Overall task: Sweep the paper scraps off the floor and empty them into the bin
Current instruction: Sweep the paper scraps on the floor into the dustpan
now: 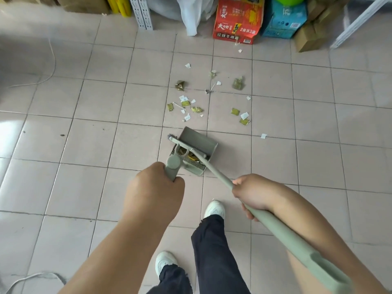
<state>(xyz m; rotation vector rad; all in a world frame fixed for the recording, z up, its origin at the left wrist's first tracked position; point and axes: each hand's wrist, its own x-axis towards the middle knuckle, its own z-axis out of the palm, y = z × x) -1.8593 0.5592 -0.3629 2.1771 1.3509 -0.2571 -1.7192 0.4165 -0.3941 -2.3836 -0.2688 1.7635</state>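
Observation:
Several white and yellow-green paper scraps (192,108) lie scattered on the pinkish tiled floor (84,124) ahead of me. A grey-green dustpan (196,145) stands on the floor just short of them, with a few scraps inside. My left hand (157,187) grips the dustpan's upright handle (172,166). My right hand (252,194) grips the long green broom handle (216,169). The broom head (186,146) lies across the dustpan's mouth. No bin is in view.
Along the far wall stand a red carton (237,20), a blue carton (284,20), brown boxes (314,32), a white bag (193,15) and white metal rails (142,11). A white cable (51,66) runs at the left. My feet in white shoes (214,209) stand below.

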